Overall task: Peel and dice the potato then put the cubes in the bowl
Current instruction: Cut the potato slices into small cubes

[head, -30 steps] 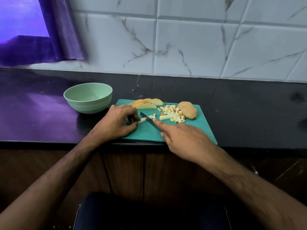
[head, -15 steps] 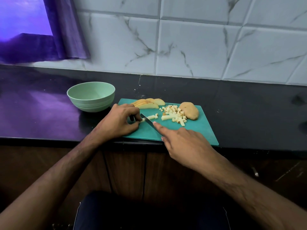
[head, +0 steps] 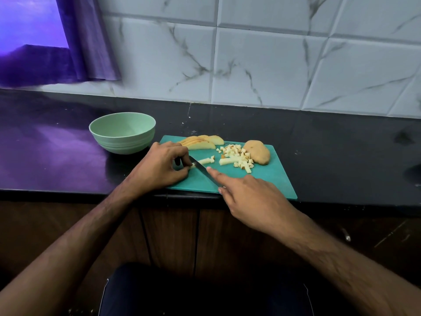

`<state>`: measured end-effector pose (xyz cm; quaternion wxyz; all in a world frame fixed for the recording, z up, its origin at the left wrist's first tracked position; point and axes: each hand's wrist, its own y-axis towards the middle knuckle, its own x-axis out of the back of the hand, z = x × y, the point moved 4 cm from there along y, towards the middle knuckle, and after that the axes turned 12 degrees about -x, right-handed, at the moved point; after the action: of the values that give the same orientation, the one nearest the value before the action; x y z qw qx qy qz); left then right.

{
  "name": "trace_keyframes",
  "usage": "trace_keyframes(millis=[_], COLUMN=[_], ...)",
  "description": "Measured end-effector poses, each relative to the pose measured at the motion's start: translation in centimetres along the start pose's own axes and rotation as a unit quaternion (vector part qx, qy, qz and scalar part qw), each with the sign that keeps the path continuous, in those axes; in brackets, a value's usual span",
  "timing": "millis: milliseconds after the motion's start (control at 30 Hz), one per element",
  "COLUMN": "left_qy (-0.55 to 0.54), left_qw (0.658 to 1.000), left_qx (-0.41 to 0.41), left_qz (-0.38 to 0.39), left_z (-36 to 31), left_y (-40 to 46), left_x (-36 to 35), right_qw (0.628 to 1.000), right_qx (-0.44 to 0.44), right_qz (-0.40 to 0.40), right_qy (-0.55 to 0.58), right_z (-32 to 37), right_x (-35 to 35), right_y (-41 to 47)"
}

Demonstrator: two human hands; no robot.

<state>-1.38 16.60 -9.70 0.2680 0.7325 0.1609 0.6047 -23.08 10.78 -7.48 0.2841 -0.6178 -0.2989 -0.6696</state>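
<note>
On the teal cutting board [head: 271,179] my left hand [head: 159,166] pinches the near end of a pale potato strip [head: 205,160]. My right hand [head: 248,197] grips a dark knife [head: 200,167], index finger stretched along the blade's spine; the blade lies across the strip beside my left fingertips. Several small potato cubes [head: 237,156] are heaped at the board's middle, with another strip among them. Potato slices [head: 200,142] fan out at the far left corner. An uncut potato piece with skin [head: 257,152] sits at the far right. The light green bowl [head: 121,133] stands left of the board, with no cubes visible inside.
The board lies at the front edge of a dark countertop [head: 341,156]. A marbled tile wall [head: 250,65] rises behind. A purple curtain [head: 86,37] hangs at the upper left. Wooden cabinet doors [head: 170,236] sit below the counter.
The knife blade has shifted slightly left along the strip toward my left fingertips; a small piece now lies at the strip's far end. Both hands stay in place.
</note>
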Motion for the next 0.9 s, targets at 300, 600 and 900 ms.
trace_keyframes(millis=[300, 600, 900], left_qy=[-0.059, -0.081, -0.095], left_qw=[0.998, 0.996, 0.994], left_qx=[0.019, 0.028, 0.029], left_qz=[-0.02, -0.037, -0.039], left_z=[-0.1, -0.3, -0.5], left_y=[-0.1, 0.0, 0.0], left_x=[0.4, 0.5, 0.6], right_qw=[1.0, 1.0, 1.0], right_qx=[-0.005, 0.001, 0.009], right_qz=[0.009, 0.004, 0.007], right_qy=[0.021, 0.006, 0.029], right_z=[0.1, 0.5, 0.8], right_x=[0.5, 0.6, 0.2], right_y=[1.3, -0.4, 0.8])
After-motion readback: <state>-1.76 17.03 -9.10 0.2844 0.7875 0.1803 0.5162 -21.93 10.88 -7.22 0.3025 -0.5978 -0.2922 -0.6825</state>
